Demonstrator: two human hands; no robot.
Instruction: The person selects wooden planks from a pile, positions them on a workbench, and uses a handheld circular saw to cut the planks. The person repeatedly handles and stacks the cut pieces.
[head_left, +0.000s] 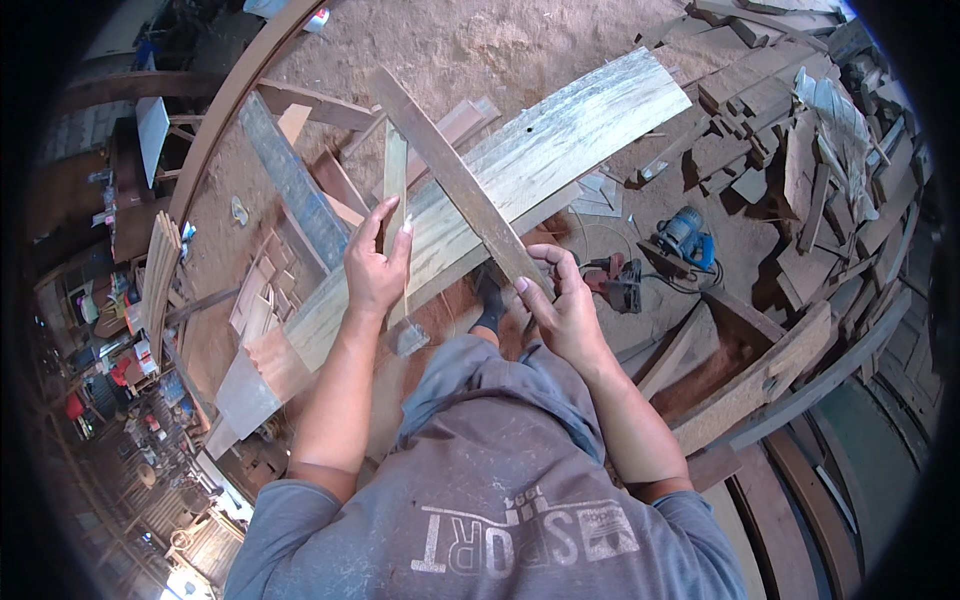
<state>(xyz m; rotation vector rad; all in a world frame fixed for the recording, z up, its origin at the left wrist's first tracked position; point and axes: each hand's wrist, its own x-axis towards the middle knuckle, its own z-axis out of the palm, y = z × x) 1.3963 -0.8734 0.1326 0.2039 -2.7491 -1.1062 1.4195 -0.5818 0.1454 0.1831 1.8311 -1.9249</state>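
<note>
My left hand (378,265) grips a thin, narrow pale wood strip (396,165) that stands up from between thumb and fingers. In my right hand (568,310) is the near end of a long brown wooden board (445,160), pinched between thumb and fingers. That board slants away to the far left, and its far end lies close to the strip's top. Beneath both pieces, a wide pale plank (590,120) with grey streaks runs from lower left to upper right. Its middle is partly covered by the brown board and my left hand.
A blue power tool (683,238) and a dark red one (613,282) with cords rest on the dusty ground at right. Wood offcuts (730,150) pile up beyond them. A dark blue-grey board (292,175) lies at left, beside a curved brown beam (225,110).
</note>
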